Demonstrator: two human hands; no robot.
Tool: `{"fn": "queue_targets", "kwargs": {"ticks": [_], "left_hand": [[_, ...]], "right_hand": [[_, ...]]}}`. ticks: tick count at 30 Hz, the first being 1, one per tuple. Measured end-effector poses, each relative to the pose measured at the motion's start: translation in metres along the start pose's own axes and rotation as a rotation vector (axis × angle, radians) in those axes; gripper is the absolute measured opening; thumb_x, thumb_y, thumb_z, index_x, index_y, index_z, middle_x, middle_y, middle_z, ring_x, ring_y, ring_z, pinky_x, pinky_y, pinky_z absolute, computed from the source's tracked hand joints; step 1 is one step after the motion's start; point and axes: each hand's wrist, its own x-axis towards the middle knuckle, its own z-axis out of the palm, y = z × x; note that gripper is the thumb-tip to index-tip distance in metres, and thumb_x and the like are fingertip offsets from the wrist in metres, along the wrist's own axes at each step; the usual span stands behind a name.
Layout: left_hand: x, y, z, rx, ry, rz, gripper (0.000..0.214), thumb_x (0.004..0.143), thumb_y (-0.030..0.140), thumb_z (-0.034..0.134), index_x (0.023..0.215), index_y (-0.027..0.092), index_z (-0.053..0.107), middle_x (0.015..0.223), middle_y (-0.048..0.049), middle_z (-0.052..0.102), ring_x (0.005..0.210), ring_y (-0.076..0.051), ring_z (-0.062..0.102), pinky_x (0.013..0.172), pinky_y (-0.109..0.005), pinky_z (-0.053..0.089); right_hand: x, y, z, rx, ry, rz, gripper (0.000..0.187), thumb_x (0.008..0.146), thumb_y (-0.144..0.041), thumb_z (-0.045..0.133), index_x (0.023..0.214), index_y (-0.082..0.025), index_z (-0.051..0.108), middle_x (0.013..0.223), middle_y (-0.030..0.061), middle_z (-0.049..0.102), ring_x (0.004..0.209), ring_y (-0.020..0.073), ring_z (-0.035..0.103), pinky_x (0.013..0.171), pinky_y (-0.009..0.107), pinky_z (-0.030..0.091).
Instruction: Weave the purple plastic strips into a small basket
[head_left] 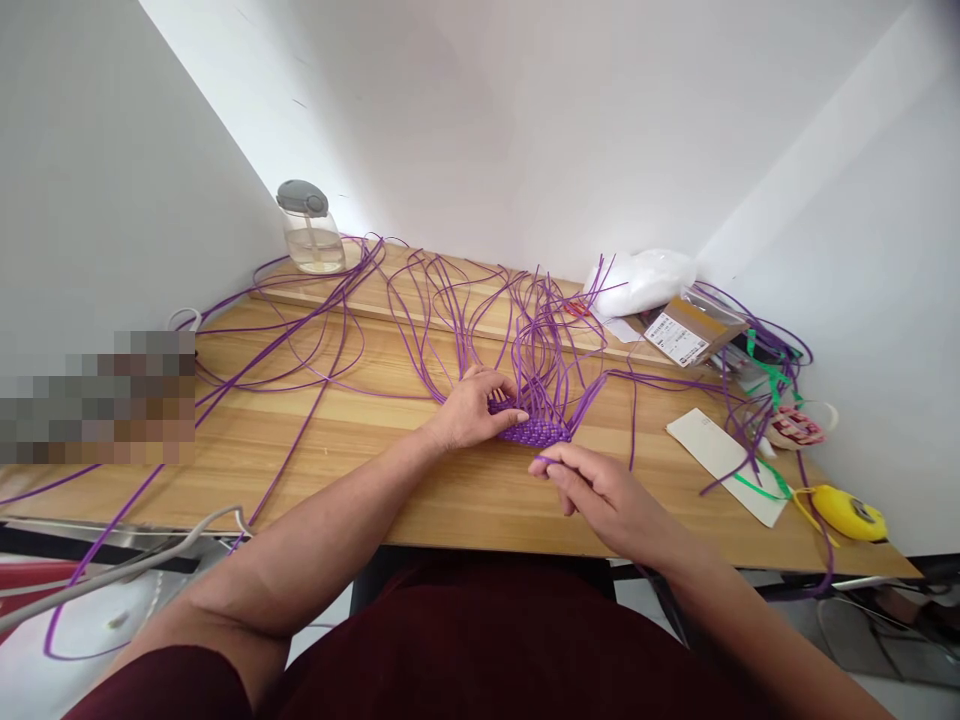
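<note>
- A wooden table (450,510) with light grain, its back strip (480,290) raised like a low step.
- On that strip, at the left, a clear jar (313,242) with a grey lid, part filled with liquid.
- Towards its right end, a white plastic bag (645,280), a labelled packet (684,338) just beside it.
- Front middle, a woven purple piece (536,432).
- Long purple strands (363,264) across the left side.
- Near the right end, a pale card (720,460) and a yellow tape measure (847,514).
</note>
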Motion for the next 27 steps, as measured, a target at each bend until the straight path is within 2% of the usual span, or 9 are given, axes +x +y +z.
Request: {"fn": "queue_targets", "kwargs": {"ticks": [4,8,10,12,15,18,21,24,27], "left_hand": [[0.0,0.001,-0.001,-0.024,0.099,-0.054,0.03,0.082,0.036,0.072,0.105,0.018,0.063,0.106,-0.0065,0.07,0.104,-0.024,0.059,0.093,-0.038,0.045],[0.003,0.009,-0.009,-0.04,0.185,0.014,0.015,0.086,0.036,0.07,0.084,0.021,0.069,0.092,-0.0034,0.073,0.097,-0.023,0.061,0.099,-0.04,0.041],[0.002,0.016,-0.012,-0.125,0.126,0.104,0.017,0.086,0.038,0.072,0.083,0.021,0.072,0.088,-0.0028,0.075,0.092,-0.021,0.064,0.098,-0.039,0.041],[0.001,0.023,-0.013,-0.222,0.022,0.202,0.016,0.084,0.036,0.075,0.091,0.022,0.075,0.09,-0.0032,0.077,0.088,-0.019,0.067,0.095,-0.037,0.043],[-0.002,0.028,-0.01,-0.265,-0.062,0.236,0.016,0.086,0.033,0.074,0.097,0.022,0.076,0.085,-0.0036,0.078,0.082,-0.018,0.067,0.088,-0.034,0.047],[-0.003,0.029,-0.008,-0.237,-0.025,0.17,0.012,0.088,0.031,0.07,0.089,0.021,0.077,0.079,-0.0039,0.076,0.077,-0.017,0.066,0.078,-0.031,0.049],[-0.002,0.025,-0.008,-0.244,0.079,0.051,0.013,0.084,0.031,0.072,0.085,0.019,0.077,0.081,-0.0043,0.075,0.07,-0.014,0.062,0.064,-0.026,0.047],[0.002,0.019,-0.007,-0.283,0.209,-0.095,0.016,0.082,0.033,0.072,0.084,0.017,0.075,0.078,-0.0043,0.073,0.062,-0.012,0.058,0.058,-0.025,0.045],[0.004,0.015,-0.006,-0.413,0.245,-0.177,0.022,0.078,0.036,0.074,0.083,0.015,0.073,0.075,-0.005,0.071,0.063,-0.013,0.059,0.058,-0.025,0.046]], "right_hand": [[0.022,0.013,-0.002,0.153,0.054,0.054,0.035,0.102,-0.046,0.042,0.106,-0.018,0.063,0.1,0.0047,0.065,0.06,0.0085,0.053,0.06,0.024,0.046],[0.036,0.017,-0.001,0.237,0.08,0.051,0.04,0.099,-0.051,0.044,0.103,-0.016,0.064,0.096,0.005,0.064,0.057,0.0076,0.05,0.055,0.024,0.043],[0.04,0.017,0.001,0.237,0.093,0.057,0.042,0.098,-0.053,0.045,0.098,-0.016,0.065,0.087,0.0039,0.064,0.055,0.0081,0.05,0.053,0.023,0.041],[0.043,0.016,0.003,0.228,0.107,0.074,0.042,0.097,-0.054,0.046,0.091,-0.016,0.064,0.074,0.0017,0.062,0.053,0.009,0.049,0.052,0.023,0.039],[0.045,0.011,0.005,0.225,0.125,0.095,0.041,0.096,-0.053,0.047,0.088,-0.016,0.063,0.064,-0.0001,0.058,0.051,0.0099,0.049,0.05,0.023,0.037],[0.041,0.005,0.001,0.204,0.126,0.103,0.038,0.096,-0.051,0.048,0.088,-0.017,0.064,0.061,-0.0013,0.056,0.05,0.0099,0.048,0.05,0.023,0.038],[0.03,0.004,-0.011,0.174,0.156,0.112,0.036,0.095,-0.049,0.051,0.088,-0.017,0.064,0.06,-0.0017,0.056,0.05,0.0096,0.047,0.051,0.023,0.039],[0.016,0.011,-0.03,0.123,0.227,0.133,0.036,0.094,-0.05,0.052,0.09,-0.017,0.067,0.072,0.0021,0.065,0.051,0.0091,0.047,0.051,0.023,0.04],[0.004,0.02,-0.048,-0.015,0.293,0.149,0.034,0.092,-0.049,0.054,0.091,-0.018,0.07,0.088,0.0055,0.072,0.056,0.0111,0.053,0.055,0.025,0.044]]}}
